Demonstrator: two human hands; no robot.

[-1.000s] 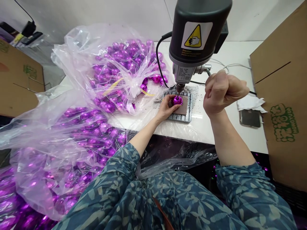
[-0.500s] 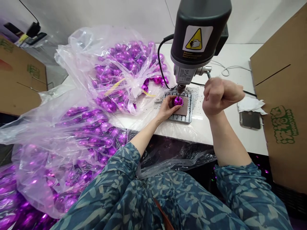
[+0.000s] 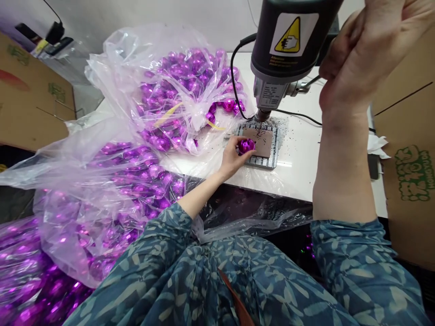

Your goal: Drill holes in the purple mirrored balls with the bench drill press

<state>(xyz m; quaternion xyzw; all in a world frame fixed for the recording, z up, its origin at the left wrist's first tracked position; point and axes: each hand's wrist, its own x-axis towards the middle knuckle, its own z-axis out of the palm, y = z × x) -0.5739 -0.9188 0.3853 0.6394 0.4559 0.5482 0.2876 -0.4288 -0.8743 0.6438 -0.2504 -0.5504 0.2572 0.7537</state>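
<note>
My left hand (image 3: 234, 156) pinches a shiny purple faceted ball (image 3: 247, 145) between thumb and fingers, over the left part of a brown board (image 3: 263, 144). That board lies on the slotted metal base (image 3: 272, 164) of a bench drill press (image 3: 285, 50). Above and right of the ball is the drill chuck (image 3: 263, 115), apart from it. Raised at the upper right, my right hand (image 3: 367, 54) is closed around the end of the drill's feed lever (image 3: 312, 82); the grip itself is mostly hidden behind the fingers.
Clear plastic bags (image 3: 176, 95) full of purple balls cover the left side. Dark shavings are scattered around the base. Cardboard boxes (image 3: 404, 181) stand at both sides. A phone (image 3: 374, 166) and white tissue (image 3: 376, 146) lie at the right, partly behind my forearm. A black cable (image 3: 233, 72) hangs from the drill.
My right hand has swung up with the feed lever, and the chuck sits clear of the ball. My left hand has drawn the ball leftward from beneath the chuck. The view has shifted slightly.
</note>
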